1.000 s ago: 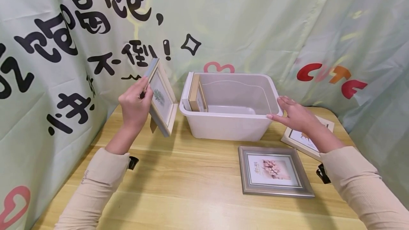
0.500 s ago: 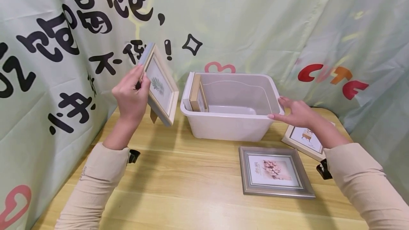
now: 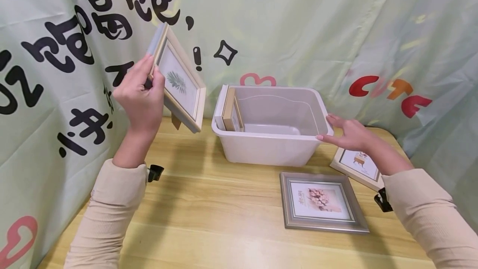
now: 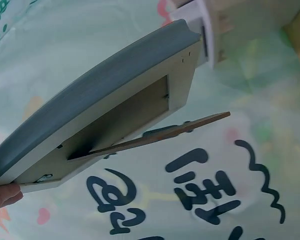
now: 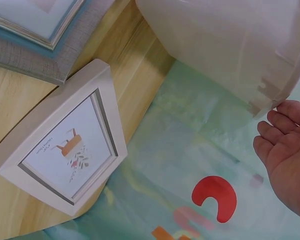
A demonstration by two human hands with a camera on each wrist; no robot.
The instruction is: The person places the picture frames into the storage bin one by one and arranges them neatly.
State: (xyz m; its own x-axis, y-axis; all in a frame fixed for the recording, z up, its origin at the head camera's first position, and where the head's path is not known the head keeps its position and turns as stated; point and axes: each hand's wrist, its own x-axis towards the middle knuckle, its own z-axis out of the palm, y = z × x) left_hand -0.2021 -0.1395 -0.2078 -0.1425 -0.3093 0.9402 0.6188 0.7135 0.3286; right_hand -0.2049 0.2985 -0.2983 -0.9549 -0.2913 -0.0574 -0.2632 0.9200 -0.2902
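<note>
My left hand (image 3: 140, 99) grips the side of a pale picture frame (image 3: 184, 65) with a green leaf print, holding it tilted above the table, left of the bin. In the left wrist view the frame's back shows, its stand leg (image 4: 190, 127) swung out. My right hand (image 3: 352, 136) rests at the right end of a light grey plastic bin (image 3: 269, 149), thumb on the front corner of the rim and fingertips at the side. Inside the bin, a white frame (image 3: 221, 109) and a light-brown frame (image 3: 228, 113) stand upright against the left wall.
A grey-brown frame (image 3: 285, 202) with a pink flower print lies face up on the wooden table (image 3: 209, 219) in front of the bin. Partly under my right forearm lies a cream frame (image 3: 337, 163) with an orange stool print. A printed curtain (image 3: 298, 24) hangs behind.
My left hand has lifted the leaf-print frame higher and moved it to the left, tilting it more. My right hand stays at the bin's rim.
</note>
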